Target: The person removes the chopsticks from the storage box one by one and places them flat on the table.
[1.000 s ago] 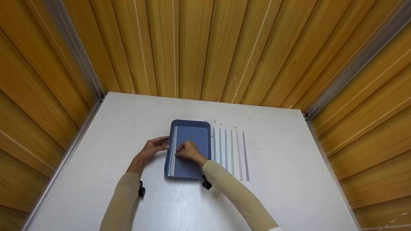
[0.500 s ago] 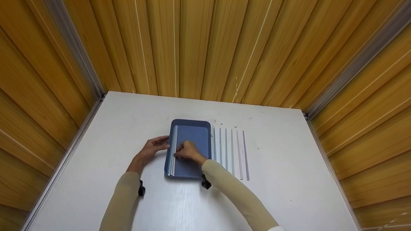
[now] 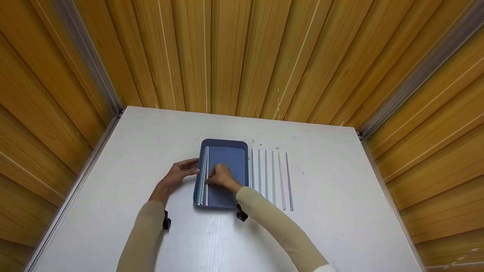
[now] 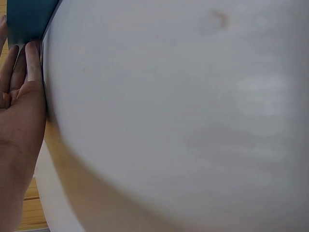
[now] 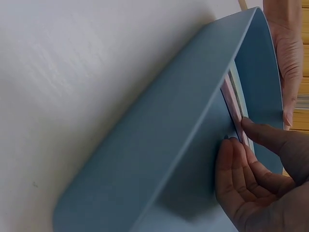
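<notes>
In the head view, a shallow blue tray point(image 3: 231, 155) lies on the white table. Several thin chopsticks point(image 3: 201, 189) lie lengthwise along its left wall. My right hand point(image 3: 222, 176) reaches into the tray and pinches a pinkish chopstick point(image 5: 231, 100) between thumb and fingers, beside the paler ones. Its lower end stands slightly apart from its neighbours. Outside the tray, my left hand point(image 3: 177, 176) touches the left wall with fingers extended; in the left wrist view the fingers point(image 4: 33, 63) look nearly straight.
Right of the tray, several pastel chopsticks point(image 3: 273, 173) lie spaced in a row on the white table point(image 3: 340, 196), partly covered by the right sleeve point(image 3: 278, 223). Small specks lie near their far ends. Wood-patterned walls point(image 3: 227, 56) enclose the table's back and sides.
The lower end of the pinched chopstick has shifted slightly right, opening a narrow gap from the others. Both hands stay nearly in place; the head view has shifted a little.
</notes>
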Demonstrator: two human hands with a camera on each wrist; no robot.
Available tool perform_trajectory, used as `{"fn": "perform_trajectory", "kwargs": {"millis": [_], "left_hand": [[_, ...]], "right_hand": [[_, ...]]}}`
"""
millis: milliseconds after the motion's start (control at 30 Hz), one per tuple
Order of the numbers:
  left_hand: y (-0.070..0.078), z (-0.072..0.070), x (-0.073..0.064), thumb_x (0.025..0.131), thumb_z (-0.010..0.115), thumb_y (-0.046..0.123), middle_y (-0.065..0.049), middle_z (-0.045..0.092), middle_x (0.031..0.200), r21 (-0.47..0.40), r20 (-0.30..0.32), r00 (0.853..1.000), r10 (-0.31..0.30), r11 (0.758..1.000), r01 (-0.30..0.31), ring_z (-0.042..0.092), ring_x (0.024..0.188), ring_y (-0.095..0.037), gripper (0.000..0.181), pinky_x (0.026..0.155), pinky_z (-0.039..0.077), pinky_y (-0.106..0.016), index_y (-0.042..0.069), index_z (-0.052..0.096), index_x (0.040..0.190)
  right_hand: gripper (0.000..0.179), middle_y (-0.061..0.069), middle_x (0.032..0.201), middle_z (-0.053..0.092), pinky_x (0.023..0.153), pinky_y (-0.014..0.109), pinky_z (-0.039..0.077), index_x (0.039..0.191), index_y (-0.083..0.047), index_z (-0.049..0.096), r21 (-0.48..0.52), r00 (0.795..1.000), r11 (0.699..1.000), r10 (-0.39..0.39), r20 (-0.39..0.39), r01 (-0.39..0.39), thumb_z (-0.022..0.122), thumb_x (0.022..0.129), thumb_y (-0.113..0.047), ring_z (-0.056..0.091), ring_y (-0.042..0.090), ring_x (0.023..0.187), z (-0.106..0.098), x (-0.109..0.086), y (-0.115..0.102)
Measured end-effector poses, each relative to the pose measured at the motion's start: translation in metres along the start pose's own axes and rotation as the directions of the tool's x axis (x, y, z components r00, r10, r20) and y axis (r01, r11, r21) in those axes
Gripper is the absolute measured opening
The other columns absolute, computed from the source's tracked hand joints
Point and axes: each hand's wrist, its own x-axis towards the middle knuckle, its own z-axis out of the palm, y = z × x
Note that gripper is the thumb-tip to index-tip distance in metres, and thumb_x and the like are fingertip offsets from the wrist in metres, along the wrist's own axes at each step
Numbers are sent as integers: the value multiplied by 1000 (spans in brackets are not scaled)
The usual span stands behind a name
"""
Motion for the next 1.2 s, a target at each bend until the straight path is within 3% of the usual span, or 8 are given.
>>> {"fn": "perform_trajectory", "kwargs": {"millis": [133,233,400,533,667,767,967,1200], "left_hand": [[0,0,2,92,77,10,-18,53,153,-8,-11,1000,-6,1000,6,48,145,-31,61,116,43,-32,2,53,147],[0,0,3,91,77,11,-18,53,153,-8,-9,1000,-5,1000,5,48,145,-31,61,111,47,-26,2,53,147],[-1,0,2,92,77,12,-18,51,154,-7,2,1000,1,1000,-1,47,146,-32,62,119,41,-37,2,52,148],[-2,1,1,92,77,12,-17,51,155,-8,5,1000,8,1000,-8,47,146,-31,61,121,38,-40,2,52,148],[-2,1,1,92,76,11,-18,52,153,-7,0,1000,12,1000,-12,49,144,-31,60,114,46,-30,2,53,147],[-1,2,1,92,76,11,-18,53,152,-11,-4,1000,11,1000,-11,50,143,-31,59,107,50,-24,2,53,147],[-1,1,0,92,76,12,-18,52,153,-6,3,1000,2,1000,-2,48,145,-32,62,113,46,-29,2,52,148],[-4,1,0,93,76,12,-19,52,153,17,4,1000,16,1000,-16,48,145,-32,61,117,44,-32,2,51,148]], "right_hand": [[10,5,60,68,43,14,41,75,3,78,7,1000,1000,10,8,-11,85,76,-3,51,2,44,-5,-1,2],[18,-3,51,58,40,15,39,62,-3,71,-38,1000,999,18,-1,-18,83,75,0,48,2,40,-10,-3,5],[37,-5,47,49,40,18,34,52,-13,54,-187,1000,982,8,-14,-11,77,76,2,43,5,39,-20,-6,12],[22,1,59,62,45,22,39,61,-7,65,-245,999,969,5,-37,-14,80,76,-1,49,9,50,-28,-11,19],[11,8,74,74,52,24,48,77,-2,76,-266,997,964,6,-76,-26,85,76,-8,58,12,60,-35,-18,26],[10,10,77,76,52,23,49,79,-2,78,-249,996,968,2,-89,-24,85,77,-9,60,12,59,-40,-23,31],[8,13,73,76,48,21,47,77,1,78,-169,990,984,-73,-121,52,81,79,-6,60,11,54,-48,-29,37],[11,17,82,77,56,21,54,86,5,76,-107,974,982,-173,-144,158,75,80,-5,67,16,65,-52,-30,40]]}}
